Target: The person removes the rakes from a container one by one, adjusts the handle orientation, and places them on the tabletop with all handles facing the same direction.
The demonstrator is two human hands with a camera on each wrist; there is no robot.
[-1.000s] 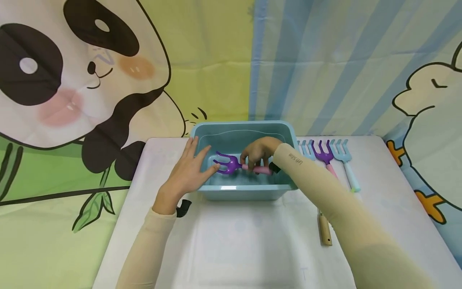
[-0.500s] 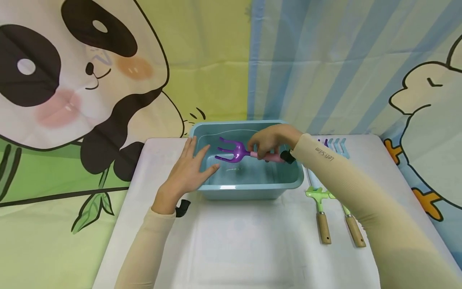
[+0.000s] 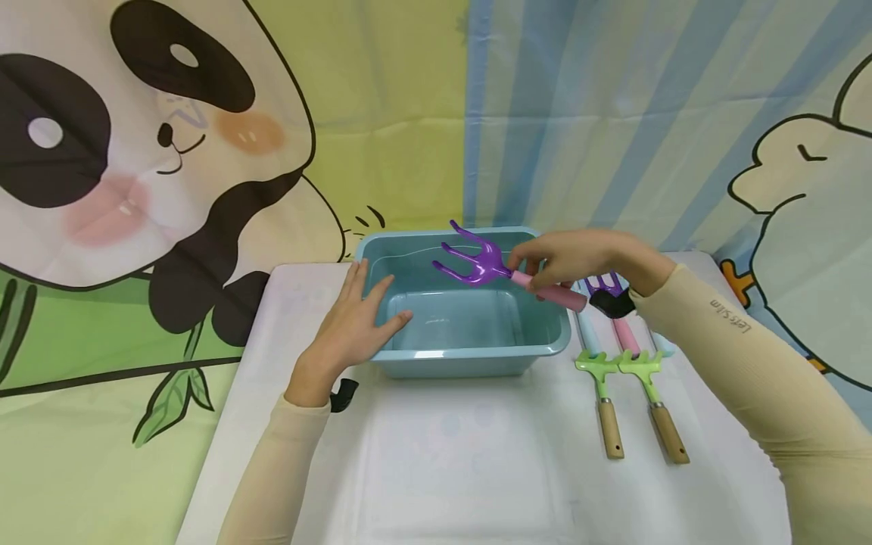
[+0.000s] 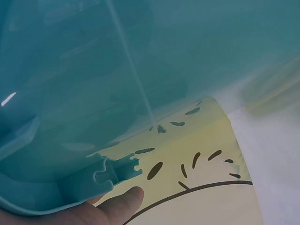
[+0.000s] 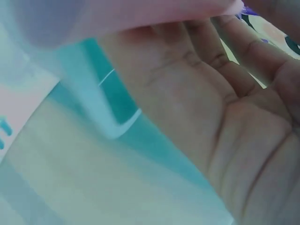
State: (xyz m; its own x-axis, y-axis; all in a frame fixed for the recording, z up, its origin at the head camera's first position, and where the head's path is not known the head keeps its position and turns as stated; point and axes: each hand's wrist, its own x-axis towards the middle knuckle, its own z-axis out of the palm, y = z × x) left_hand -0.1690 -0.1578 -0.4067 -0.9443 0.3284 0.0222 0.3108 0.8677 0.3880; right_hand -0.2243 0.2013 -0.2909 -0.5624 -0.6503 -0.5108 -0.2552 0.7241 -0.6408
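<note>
My right hand (image 3: 579, 257) pinches the pink handle of a purple three-pronged garden hand fork (image 3: 485, 265), held over the tub with its prongs to the left. The pink handle (image 5: 117, 16) fills the top of the right wrist view, blurred. A blue-green plastic tub (image 3: 470, 354) stands on the white table. At its left end my left hand (image 3: 350, 325) rests on the rim, fingers spread and straight. The left wrist view shows a finger (image 4: 124, 204) of that hand beside the tub's edge (image 4: 51, 206).
Right of the tub lie two green hand rakes (image 3: 609, 428) with wooden handles, side by side. Behind them are a purple fork (image 3: 625, 333) with a pink handle and light blue forks (image 3: 587, 333), partly covered by my right arm. A printed curtain (image 3: 395, 113) hangs behind the table.
My right hand has lifted the purple hand fork from the tub's floor, moving it up and to the right. My left hand keeps its place on the rim.
</note>
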